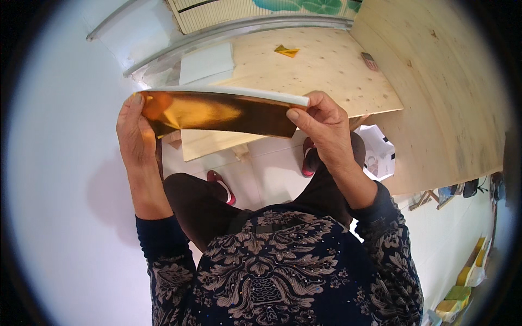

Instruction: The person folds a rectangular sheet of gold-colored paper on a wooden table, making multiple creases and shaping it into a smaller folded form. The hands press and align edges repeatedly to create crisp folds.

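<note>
Between my two hands stretches a shiny gold foil paper [223, 113] with a white strip along its far edge. My left hand [136, 127] is closed on its left end, the thumb on top near the corner. On the right end, my right hand [328, 127] pinches it between thumb and fingers, at the white strip. The paper hangs in the air above the near edge of the wooden table [326, 79], slightly bowed. Toward the back of the table lies a small folded gold paper piece [286, 51], touched by neither hand.
White sheets [206, 62] lie at the table's back left. A small dark-and-red handheld device [369, 61] rests near its right edge. A white bag [379, 152] stands beside my right knee. A tall wooden panel [440, 92] rises at the right. Yellow packages [472, 261] sit at the lower right.
</note>
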`<state>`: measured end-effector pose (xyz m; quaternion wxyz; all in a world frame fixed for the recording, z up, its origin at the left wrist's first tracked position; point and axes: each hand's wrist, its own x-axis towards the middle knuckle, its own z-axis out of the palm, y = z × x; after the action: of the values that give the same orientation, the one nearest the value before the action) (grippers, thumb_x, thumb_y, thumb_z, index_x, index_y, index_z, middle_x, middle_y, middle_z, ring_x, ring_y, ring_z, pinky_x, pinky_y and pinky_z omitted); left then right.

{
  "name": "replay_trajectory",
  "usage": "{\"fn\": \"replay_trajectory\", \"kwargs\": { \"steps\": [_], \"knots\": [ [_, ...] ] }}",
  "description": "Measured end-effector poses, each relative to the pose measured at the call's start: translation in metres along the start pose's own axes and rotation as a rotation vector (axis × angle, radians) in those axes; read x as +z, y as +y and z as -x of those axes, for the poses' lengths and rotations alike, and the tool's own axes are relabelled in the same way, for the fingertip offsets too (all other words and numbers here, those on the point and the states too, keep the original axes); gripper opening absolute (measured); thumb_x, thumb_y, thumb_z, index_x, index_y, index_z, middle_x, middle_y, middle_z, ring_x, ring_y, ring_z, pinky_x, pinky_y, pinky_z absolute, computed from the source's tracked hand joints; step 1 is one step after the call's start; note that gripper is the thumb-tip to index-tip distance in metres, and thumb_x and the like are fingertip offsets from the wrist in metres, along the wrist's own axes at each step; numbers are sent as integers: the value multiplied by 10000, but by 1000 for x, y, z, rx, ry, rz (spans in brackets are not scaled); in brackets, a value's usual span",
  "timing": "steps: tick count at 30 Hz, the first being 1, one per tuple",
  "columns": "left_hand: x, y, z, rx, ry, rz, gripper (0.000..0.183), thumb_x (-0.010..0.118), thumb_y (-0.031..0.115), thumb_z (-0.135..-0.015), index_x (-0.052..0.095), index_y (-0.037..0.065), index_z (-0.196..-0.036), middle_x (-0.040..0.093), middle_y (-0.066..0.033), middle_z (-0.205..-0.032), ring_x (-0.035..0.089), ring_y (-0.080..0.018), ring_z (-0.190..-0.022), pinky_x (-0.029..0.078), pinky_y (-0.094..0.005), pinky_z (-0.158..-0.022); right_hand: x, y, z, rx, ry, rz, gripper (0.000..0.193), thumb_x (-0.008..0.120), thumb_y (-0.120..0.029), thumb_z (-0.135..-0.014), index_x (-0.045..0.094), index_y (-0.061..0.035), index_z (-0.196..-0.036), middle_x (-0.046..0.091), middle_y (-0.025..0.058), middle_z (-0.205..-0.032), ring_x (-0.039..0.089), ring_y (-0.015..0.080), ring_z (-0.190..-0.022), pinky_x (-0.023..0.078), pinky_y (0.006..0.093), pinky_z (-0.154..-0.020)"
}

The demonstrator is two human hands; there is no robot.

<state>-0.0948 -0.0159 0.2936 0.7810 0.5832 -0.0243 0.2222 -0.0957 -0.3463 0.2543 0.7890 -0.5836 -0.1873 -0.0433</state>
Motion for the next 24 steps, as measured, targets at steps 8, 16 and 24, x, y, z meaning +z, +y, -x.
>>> {"fn": "replay_trajectory", "kwargs": {
  "steps": [8, 16, 24],
  "knots": [
    [2, -20, 6, 65, 282, -472, 296, 656, 194, -934, 623, 1, -1155, 645, -100, -1136, 599, -184, -1080, 453, -310, -978, 12, -13, -16, -24, 19, -15, 94, 717, -87, -909, 647, -48, -957, 623, -57, -869, 518, 20, -779, 413, 171, -707],
    [97, -3, 52, 368, -403, -759, 342, 839, 164, -706, 709, 66, -1008, 678, -79, -1054, 627, -232, -1008, 479, -323, -915, 29, -11, -2, -2, -128, 227, 67, 700, -57, -907, 643, -23, -918, 624, -43, -848, 547, 32, -795, 449, 187, -732],
    [116, -11, 43, 149, -533, -638, 140, 784, 123, -763, 719, 35, -849, 682, -38, -848, 617, -118, -839, 476, -272, -823, 16, -17, -5, -33, -151, 374, 76, 704, -53, -884, 638, -17, -894, 632, -25, -831, 559, 44, -785, 468, 204, -734]
  ]
}}
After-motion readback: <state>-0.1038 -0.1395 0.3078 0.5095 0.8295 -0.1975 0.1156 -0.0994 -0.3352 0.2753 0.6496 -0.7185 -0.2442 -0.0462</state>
